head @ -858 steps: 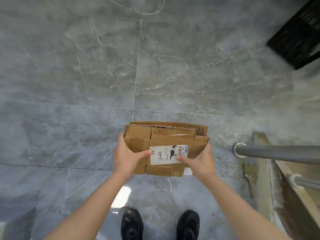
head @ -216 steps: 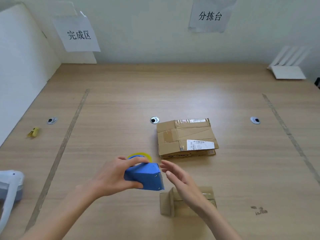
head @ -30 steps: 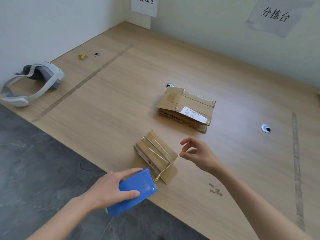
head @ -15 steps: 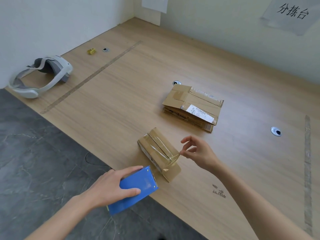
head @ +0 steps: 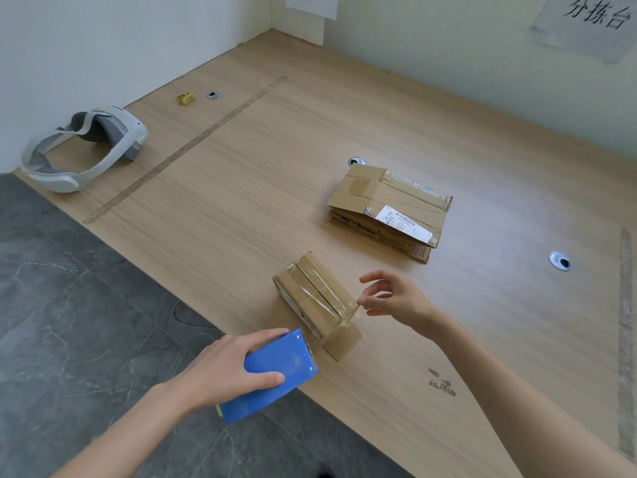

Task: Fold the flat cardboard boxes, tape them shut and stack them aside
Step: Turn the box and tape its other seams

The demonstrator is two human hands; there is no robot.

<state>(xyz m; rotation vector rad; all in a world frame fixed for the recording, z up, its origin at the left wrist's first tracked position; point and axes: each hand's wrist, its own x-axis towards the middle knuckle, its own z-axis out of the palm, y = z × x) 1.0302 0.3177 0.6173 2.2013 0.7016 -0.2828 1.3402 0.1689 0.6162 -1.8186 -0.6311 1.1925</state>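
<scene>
A: One wooden table (head: 310,167) over grey floor tiles (head: 69,322), pale walls behind. Leftmost?
B: White headset (head: 86,146), then yellow clip (head: 185,97).
A: Centre?
B: Left hand (head: 224,370) grips blue tape dispenser (head: 272,370) at the table edge, just beside the small folded box (head: 317,298).
A: Right?
B: Right hand (head: 396,300) pinches the box's tape end. Flat cardboard stack (head: 389,208) lies behind.
</scene>
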